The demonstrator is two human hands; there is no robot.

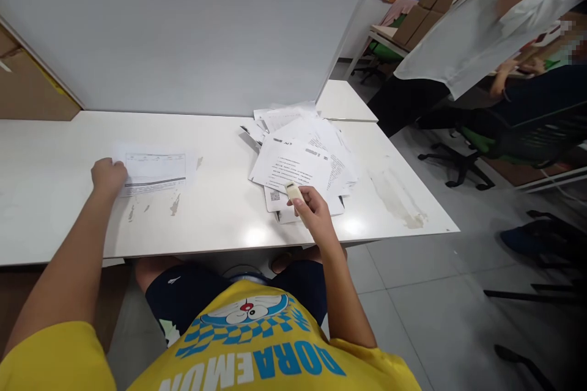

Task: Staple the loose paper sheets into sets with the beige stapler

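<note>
My left hand [109, 177] is closed at the left edge of a printed sheet of paper [156, 165], which lies on the white table [220, 195]. The sheet is slightly blurred and carries a table grid and a dark line. Between thumb and fingers of my right hand [315, 211] is a small cream-coloured stick-like object [293, 190] with a dark slot at its upper end. It is over the near edge of a messy pile of printed papers [293, 162]. One paper there shows a QR code.
A grey partition [197, 30] rises behind the table. Cardboard stands at the far left [36, 85]. At the right, a person in a white shirt [472, 36] stands past the table's end, near office chairs [458, 159] and stacked cardboard boxes [422, 12]. Marks stain the tabletop.
</note>
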